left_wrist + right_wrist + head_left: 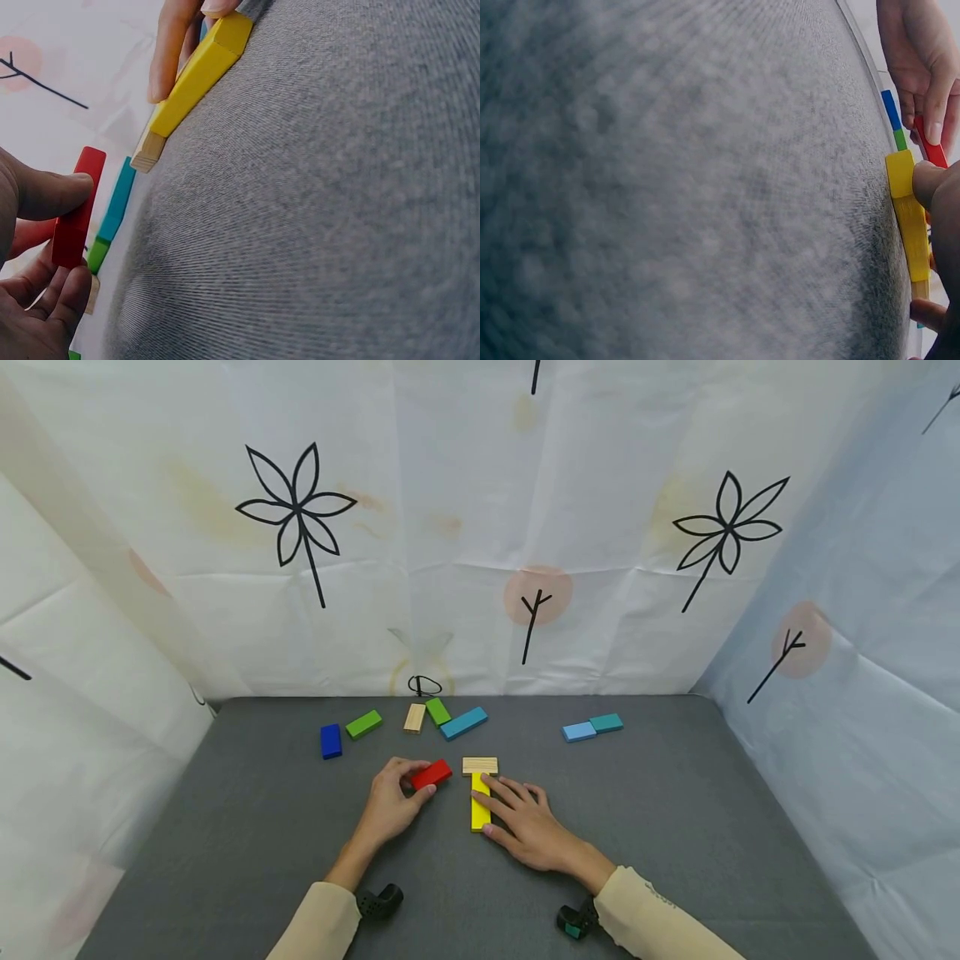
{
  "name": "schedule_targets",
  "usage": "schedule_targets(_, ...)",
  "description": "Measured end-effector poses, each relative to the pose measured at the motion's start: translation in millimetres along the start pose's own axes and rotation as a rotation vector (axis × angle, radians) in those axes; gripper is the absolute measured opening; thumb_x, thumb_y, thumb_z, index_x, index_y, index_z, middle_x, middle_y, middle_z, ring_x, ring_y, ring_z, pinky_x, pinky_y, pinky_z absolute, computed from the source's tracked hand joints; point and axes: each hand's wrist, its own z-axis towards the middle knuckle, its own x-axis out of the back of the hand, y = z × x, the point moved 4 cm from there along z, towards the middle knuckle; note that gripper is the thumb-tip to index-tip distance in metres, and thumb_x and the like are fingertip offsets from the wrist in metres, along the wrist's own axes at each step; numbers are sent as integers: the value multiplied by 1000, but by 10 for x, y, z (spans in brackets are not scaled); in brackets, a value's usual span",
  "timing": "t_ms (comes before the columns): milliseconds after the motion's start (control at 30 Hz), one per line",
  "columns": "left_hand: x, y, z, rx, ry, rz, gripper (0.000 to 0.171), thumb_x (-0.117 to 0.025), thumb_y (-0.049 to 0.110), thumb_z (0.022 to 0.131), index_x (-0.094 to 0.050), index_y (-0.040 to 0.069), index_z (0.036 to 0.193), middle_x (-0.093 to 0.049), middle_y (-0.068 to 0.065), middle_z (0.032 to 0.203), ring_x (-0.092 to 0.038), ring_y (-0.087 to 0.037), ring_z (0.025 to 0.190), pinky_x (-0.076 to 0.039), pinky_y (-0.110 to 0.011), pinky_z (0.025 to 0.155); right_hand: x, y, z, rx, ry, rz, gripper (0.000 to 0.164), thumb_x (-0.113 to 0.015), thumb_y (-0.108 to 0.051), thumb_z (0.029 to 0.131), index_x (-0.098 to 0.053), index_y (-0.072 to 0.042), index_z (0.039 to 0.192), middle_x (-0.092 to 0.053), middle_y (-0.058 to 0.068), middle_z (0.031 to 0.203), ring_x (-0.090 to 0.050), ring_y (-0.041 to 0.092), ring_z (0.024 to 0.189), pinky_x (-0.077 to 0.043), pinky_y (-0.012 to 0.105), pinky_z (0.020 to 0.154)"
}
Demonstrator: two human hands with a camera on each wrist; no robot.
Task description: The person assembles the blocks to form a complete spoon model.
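My left hand (pixel 390 797) pinches a red block (pixel 431 774) between thumb and fingers. In the left wrist view the red block (pixel 79 207) is raised off the cloth and tilted. My right hand (pixel 532 828) lies with spread fingers on a long yellow block (pixel 480 814), its thumb by the near end. The yellow block lies flat and points away from me. Across its far end sits a plain wooden block (pixel 480 765), forming a T with it. In the right wrist view, the thumb rests on the yellow block (pixel 909 217).
Behind the hands on the grey cloth (pixel 645 827) lie a dark blue block (pixel 331 741), a green block (pixel 363 724), another wooden block (pixel 414 718), a second green block (pixel 438 711) and a blue one (pixel 463 723). Light blue (pixel 579 732) and teal (pixel 606 722) blocks touch at right.
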Motion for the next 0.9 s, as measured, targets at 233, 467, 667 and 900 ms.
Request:
schedule_targets(233, 10, 18, 1, 0, 6, -1, 34, -82, 10, 86, -73, 7, 118, -61, -6, 104, -54, -21, 88, -46, -36, 80, 36, 3, 37, -12, 12, 18, 56, -48, -38, 108, -37, -19, 159, -19, 6, 169, -26, 35, 147, -23, 65, 105)
schedule_targets(467, 3, 11, -6, 12, -3, 2, 34, -82, 9, 86, -73, 7, 119, -61, -6, 106, -54, -19, 89, -47, -36, 81, 45, 33, 75, -37, 1, -13, 57, -46, -39, 109, -34, -19, 160, -15, 5, 170, -24, 38, 148, -24, 66, 103)
schedule_targets(667, -3, 44, -41, 16, -19, -11, 35, -82, 10, 86, -73, 8, 119, -61, -6, 109, -54, -20, 90, -47, -37, 82, 27, 54, 84, -51, -23, -34, 57, -43, -41, 109, -33, -20, 161, -14, 7, 170, -23, 40, 149, -24, 66, 102)
schedule_targets(900, -41, 70, -139, -2, -61, 6, 34, -82, 10, 86, -73, 10, 119, -62, -4, 109, -54, -18, 90, -49, -36, 82, 13, 67, 95, -58, -33, -32, 56, -42, -42, 109, -33, -22, 161, -13, 5, 170, -22, 38, 149, -23, 66, 102)
